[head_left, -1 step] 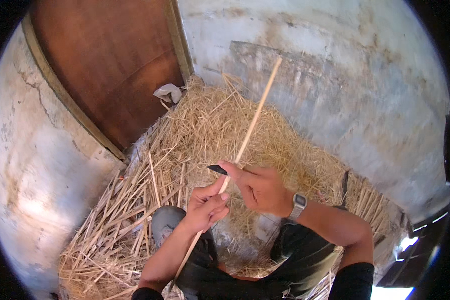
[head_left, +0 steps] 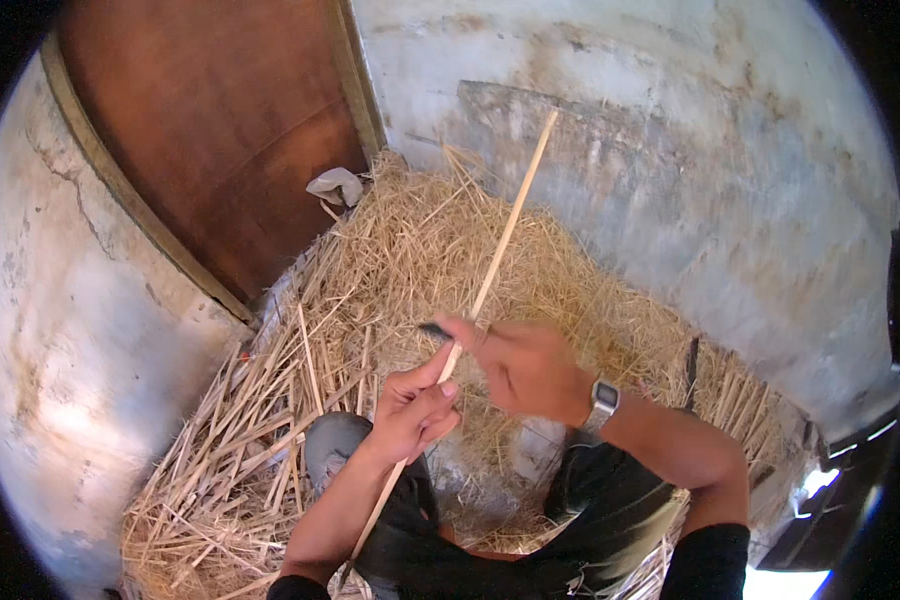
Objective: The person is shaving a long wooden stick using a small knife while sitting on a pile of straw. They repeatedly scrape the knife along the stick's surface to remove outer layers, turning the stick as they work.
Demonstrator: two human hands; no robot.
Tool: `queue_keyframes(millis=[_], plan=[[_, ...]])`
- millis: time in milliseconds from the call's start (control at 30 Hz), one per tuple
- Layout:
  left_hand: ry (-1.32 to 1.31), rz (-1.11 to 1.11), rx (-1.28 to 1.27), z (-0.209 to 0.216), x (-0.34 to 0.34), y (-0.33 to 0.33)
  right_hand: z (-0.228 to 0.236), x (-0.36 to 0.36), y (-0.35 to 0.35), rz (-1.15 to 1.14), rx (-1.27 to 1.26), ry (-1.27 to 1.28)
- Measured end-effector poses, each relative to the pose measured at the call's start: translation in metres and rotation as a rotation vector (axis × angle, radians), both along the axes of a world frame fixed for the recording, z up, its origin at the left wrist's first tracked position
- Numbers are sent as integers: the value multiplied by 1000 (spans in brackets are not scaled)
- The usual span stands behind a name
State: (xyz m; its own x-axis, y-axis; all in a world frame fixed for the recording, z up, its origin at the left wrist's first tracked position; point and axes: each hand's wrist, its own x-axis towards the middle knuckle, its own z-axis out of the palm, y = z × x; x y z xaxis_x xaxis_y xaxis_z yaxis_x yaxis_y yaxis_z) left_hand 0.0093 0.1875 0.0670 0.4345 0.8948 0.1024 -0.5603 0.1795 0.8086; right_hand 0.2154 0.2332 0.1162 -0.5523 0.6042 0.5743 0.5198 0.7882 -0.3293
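Observation:
A long, thin pale stick, looking like split bamboo (head_left: 513, 215), runs slantwise from near my left forearm up toward the far wall. My left hand (head_left: 411, 412) is closed around its lower part, thumb on top. Just above it, my right hand (head_left: 530, 368) is closed on a knife with a short dark blade (head_left: 434, 330), the blade lying across the stick. The knife's handle is hidden in my fingers, and the right hand is a little blurred. On my right wrist sits a silver watch (head_left: 604, 398).
Straw and fine shavings (head_left: 420, 215) heap up ahead, against the stained wall (head_left: 690, 190). Loose split strips (head_left: 235, 430) pile at the left. A brown door panel (head_left: 220, 130) and a crumpled whitish bag (head_left: 336, 186) are at the back left. My knees flank the work.
My right hand and the knife have shifted very slightly, the blade tipping a little. The stick's far end has moved slightly left; my left hand keeps its hold.

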Motion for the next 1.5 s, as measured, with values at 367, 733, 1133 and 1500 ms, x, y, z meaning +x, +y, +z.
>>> queue_keyframes(millis=[367,733,1133,1500], plan=[[-57,-108,-125,-7,6,-6,-8,46,60,-243,111,298],[16,-32,-124,-11,4,-5,-12,1,-8,69,-164,157],[-85,-160,-172,-9,15,-9,14,65,74,-444,-34,311],[-54,-38,-268,-13,8,-7,-28,20,17,-31,-127,27]])
